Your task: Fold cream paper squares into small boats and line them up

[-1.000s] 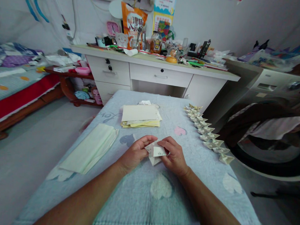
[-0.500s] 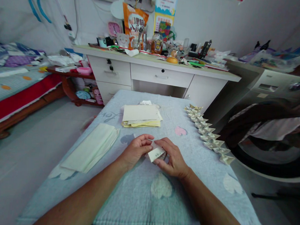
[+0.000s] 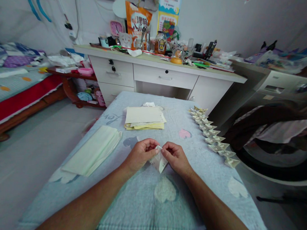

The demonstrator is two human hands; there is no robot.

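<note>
Between my hands is a small folded piece of white paper [image 3: 160, 161], its pointed end hanging toward me. My left hand [image 3: 143, 153] pinches its upper edge from the left, thumb against fingers. From the right, my right hand [image 3: 175, 156] grips the same upper edge between thumb and fingertips. Just beyond lies a stack of cream and yellow paper sheets [image 3: 144, 116]. A folded pale green paper bundle [image 3: 93, 151] rests to the left. Along the right edge runs a row of folded paper boats [image 3: 214, 138], set closely one behind another.
A blue cloth [image 3: 138, 203] with heart patterns covers the table. Behind it stands a white desk [image 3: 165, 78] crowded with jars, a snack bag and small items. A front-loading washing machine [image 3: 278, 87] is at the right, a bed [image 3: 21, 87] at the left.
The folded paper has been turned and now points down toward me. My right hand has shifted its hold to the upper edge, and both hands' fingertips have come closer together.
</note>
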